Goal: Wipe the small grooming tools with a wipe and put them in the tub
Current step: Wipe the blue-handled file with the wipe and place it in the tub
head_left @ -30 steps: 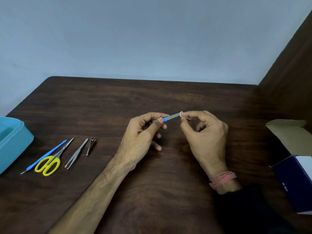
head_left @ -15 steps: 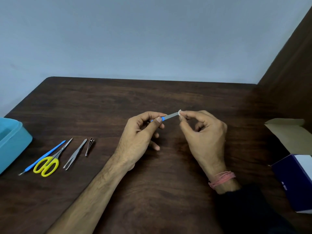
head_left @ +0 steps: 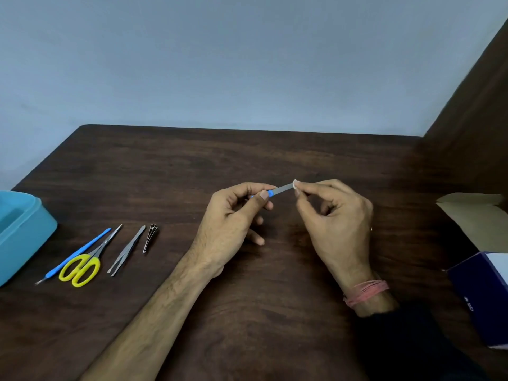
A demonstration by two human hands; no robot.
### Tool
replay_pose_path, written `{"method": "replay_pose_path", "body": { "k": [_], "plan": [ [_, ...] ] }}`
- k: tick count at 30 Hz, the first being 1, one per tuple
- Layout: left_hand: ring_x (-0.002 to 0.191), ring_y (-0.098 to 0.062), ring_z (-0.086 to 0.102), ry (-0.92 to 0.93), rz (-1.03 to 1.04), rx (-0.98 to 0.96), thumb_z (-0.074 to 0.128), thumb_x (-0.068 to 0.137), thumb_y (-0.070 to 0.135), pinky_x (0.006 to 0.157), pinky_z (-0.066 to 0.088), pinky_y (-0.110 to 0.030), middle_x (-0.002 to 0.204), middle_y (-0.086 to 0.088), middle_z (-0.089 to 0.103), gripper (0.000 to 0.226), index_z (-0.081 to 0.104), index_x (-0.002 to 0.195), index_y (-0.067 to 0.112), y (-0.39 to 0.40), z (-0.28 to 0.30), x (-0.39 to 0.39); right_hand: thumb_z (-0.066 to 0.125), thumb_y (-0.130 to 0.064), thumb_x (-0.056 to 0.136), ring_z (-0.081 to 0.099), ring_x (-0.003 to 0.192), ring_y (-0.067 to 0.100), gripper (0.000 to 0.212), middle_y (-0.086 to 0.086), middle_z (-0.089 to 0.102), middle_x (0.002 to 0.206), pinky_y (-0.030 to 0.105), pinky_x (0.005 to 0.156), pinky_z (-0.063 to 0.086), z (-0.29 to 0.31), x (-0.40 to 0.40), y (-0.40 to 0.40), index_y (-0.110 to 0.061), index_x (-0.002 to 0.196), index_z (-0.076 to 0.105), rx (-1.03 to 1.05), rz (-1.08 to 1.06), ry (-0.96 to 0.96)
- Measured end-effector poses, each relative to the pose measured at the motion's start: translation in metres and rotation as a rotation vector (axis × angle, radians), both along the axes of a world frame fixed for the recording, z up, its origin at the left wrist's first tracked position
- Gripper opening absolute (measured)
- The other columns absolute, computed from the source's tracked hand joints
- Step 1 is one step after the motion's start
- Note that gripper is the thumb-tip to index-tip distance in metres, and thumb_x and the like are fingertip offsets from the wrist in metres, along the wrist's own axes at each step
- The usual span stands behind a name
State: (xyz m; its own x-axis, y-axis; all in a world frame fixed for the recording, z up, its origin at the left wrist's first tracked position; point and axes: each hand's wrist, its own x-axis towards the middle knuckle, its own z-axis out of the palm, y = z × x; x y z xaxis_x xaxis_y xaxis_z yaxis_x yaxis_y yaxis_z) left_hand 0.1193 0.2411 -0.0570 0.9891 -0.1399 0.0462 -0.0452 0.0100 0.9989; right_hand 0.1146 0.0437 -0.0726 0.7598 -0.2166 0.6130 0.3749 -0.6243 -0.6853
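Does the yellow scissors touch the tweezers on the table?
Apart. In the head view a plain strip of bare table shows between the scissors and the tweezers along their whole length.

Left hand (head_left: 233,215) and right hand (head_left: 332,215) raised together, fingertips pinched, facing.

Two hands were in view, the left hand (head_left: 231,224) and the right hand (head_left: 332,221). Five grooming tools showed: one nail file (head_left: 280,188) with a blue handle, one blue-handled pusher (head_left: 79,251), one pair of yellow-handled scissors (head_left: 82,266), one pair of tweezers (head_left: 127,251) and one nail clipper (head_left: 149,237). There was one blue tub (head_left: 24,232), one small white wipe (head_left: 295,184), one open box (head_left: 483,259) and one tabletop (head_left: 247,312).
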Motion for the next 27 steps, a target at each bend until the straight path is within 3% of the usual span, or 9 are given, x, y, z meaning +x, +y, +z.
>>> {"method": "replay_pose_path", "body": {
  "k": [27],
  "plan": [
    [0.075,-0.009,0.061,-0.001,-0.015,0.022,0.067,0.111,0.021,0.05,0.058,-0.03,0.094,0.004,0.074,0.019,0.085,0.116,0.024,-0.0003,0.0002,-0.0014,0.087,-0.011,0.091,0.051,0.053,0.019,0.017,-0.011,0.075,0.087,0.023,0.053,0.041,0.0006,0.0016,-0.0025,-0.023,0.102,0.089,0.032,-0.01,0.003]
  ]
}}
